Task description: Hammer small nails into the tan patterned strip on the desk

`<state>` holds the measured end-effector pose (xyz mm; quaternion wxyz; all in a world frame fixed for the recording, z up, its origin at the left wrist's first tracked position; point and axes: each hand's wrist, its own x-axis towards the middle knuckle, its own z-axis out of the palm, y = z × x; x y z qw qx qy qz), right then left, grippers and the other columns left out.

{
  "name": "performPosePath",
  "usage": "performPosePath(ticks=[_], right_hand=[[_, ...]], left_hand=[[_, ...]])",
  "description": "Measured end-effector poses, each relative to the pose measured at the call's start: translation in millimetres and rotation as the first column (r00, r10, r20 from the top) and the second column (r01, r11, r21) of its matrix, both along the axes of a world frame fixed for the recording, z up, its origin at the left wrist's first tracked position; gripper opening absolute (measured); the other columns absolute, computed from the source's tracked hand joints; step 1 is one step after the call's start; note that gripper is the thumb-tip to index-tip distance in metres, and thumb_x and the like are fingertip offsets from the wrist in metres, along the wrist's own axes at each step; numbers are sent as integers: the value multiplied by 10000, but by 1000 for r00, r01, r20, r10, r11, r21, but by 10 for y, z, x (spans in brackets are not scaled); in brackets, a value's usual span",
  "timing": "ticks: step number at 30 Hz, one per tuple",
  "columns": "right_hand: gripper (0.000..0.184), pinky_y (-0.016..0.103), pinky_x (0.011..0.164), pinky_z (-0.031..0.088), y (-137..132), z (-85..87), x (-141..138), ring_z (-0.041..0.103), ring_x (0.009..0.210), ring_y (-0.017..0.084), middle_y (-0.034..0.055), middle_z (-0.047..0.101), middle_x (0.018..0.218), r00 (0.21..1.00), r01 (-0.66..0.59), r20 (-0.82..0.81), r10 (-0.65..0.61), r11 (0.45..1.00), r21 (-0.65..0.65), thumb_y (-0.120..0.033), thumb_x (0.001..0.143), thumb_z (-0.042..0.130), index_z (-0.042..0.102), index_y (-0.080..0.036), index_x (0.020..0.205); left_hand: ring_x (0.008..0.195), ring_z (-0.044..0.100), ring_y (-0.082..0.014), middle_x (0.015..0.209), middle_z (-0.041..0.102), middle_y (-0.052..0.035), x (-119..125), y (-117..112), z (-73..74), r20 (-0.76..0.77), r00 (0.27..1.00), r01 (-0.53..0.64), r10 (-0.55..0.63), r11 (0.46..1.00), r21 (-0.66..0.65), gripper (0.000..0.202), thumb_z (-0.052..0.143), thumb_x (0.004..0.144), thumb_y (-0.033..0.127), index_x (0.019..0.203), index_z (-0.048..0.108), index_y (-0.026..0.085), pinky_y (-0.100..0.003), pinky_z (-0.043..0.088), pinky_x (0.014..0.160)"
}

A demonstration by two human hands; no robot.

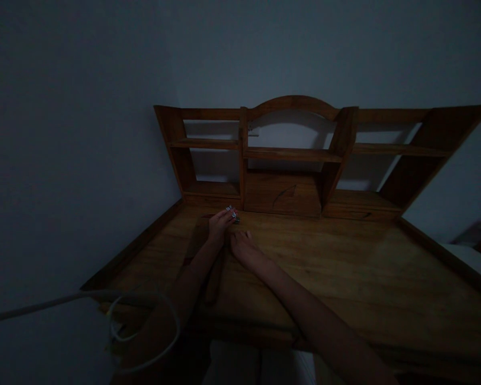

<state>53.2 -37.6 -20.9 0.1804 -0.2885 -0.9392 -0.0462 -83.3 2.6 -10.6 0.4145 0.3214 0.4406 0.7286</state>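
Observation:
My left hand [219,221] is closed around a small object with black-and-white stripes and a bit of red [233,213], near the back of the wooden desk. The picture is too dark to tell what kind of object it is. Just to the right and nearer me, my right hand [242,247] rests low over the desk with its fingers curled; whatever they may hold is hidden. A dark brown strip [214,280] lies lengthwise on the desk between my forearms, its far end reaching close to both hands.
A wooden desk [344,267] fills the lower view. Along its back stands a wooden shelf unit [292,155] with compartments, against a pale wall [84,107]. A white cable [172,310] loops at the lower left, in front of my left forearm.

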Motion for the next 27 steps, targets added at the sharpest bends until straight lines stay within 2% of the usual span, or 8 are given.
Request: performPosePath(ticks=[4,7,10,14,16,19,24,27], right_hand=[[192,448,939,423,-6,35,34,563,1062,216,64,609,1129,1000,-4,0,4,1000,-15,-186,909,538,597,-149,1088],[239,406,958,414,18,45,63,542,1111,217,94,609,1168,999,-14,-32,12,998,-64,-103,899,504,603,-139,1114],[250,328,928,420,71,55,109,561,1074,213,117,650,1100,995,-27,-94,14,990,-138,-54,869,482,660,-139,1023],[218,307,846,432,182,63,205,602,979,229,141,683,997,963,14,-257,-81,968,-251,-68,837,501,695,-136,913],[201,320,838,429,261,56,252,609,957,235,147,688,984,916,46,-366,-165,948,-314,-102,846,508,695,-130,912],[217,318,790,456,408,28,295,629,884,215,124,699,940,803,55,-517,-296,900,-432,-208,902,487,683,-128,954],[237,303,670,523,623,-66,295,638,738,142,43,673,902,629,-72,-649,-429,799,-597,-330,921,533,630,-127,997],[237,310,672,538,688,-126,288,636,755,137,37,657,942,557,-162,-686,-468,749,-643,-340,912,558,618,-134,1012]], left_hand=[[982,667,-246,1032,706,-145,-4,1,-8,1,1000,-10,10,1000,-24,309,764,662,274,913,700,106,-344,529,887],[975,669,-244,1035,705,-147,2,-4,-6,2,1000,-8,8,1000,-4,313,760,671,270,926,698,100,-340,534,876],[947,676,-237,1011,711,-144,9,0,-5,13,1000,-4,4,1000,-4,313,773,650,253,909,699,92,-332,535,866],[914,682,-223,983,717,-139,4,20,-15,23,1000,-11,11,1000,-6,310,778,642,243,901,700,92,-326,530,858],[907,683,-220,986,716,-141,-3,26,-24,18,1000,-1,1,1000,-9,315,779,647,259,903,703,94,-330,527,859],[901,682,-222,993,715,-141,-2,16,-28,-8,1000,25,-25,1000,-2,342,793,638,291,905,708,95,-341,524,865],[895,682,-229,975,723,-129,80,-24,-10,-104,976,189,-193,981,-44,386,820,603,343,892,725,105,-353,515,887],[840,686,-217,912,736,-95,150,-31,2,-128,969,198,-212,974,-112,388,839,567,334,865,725,114,-357,523,866]])
